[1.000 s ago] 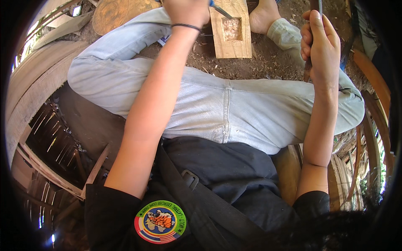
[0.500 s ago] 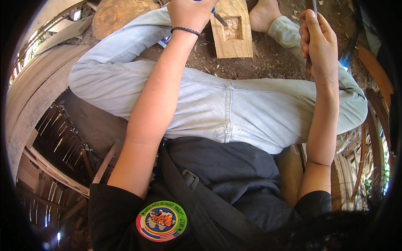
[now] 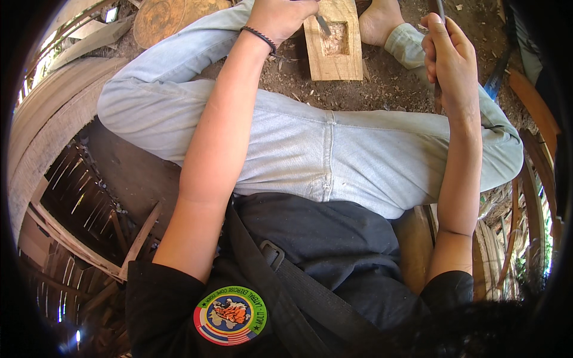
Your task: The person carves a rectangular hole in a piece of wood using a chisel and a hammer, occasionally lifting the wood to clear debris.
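At the top edge, my left hand (image 3: 279, 19) is closed around a chisel (image 3: 323, 25); its grey blade slants down to the left side of a rectangular hollow. That hollow is cut into a pale wooden block (image 3: 336, 69) lying on the ground in front of me, its floor rough and chipped. The chisel's handle is hidden by my fingers and the frame edge. On the right, my right hand (image 3: 452, 65) grips a long, narrow tool (image 3: 437, 7) held upright, apart from the block. Its upper end lies out of the picture, so its kind does not show.
My bent legs in pale jeans (image 3: 286, 143) border the work area, with a bare foot (image 3: 380, 22) right of the block. A round log piece (image 3: 170, 21) stands at the far left. Wood chips lie on the brown soil (image 3: 382, 89). Curved planks (image 3: 57, 128) line the left side.
My left hand and the chisel have shifted slightly right, and the blue on the chisel's handle is now hidden. The block sits slightly higher and further right. My right hand has moved slightly left.
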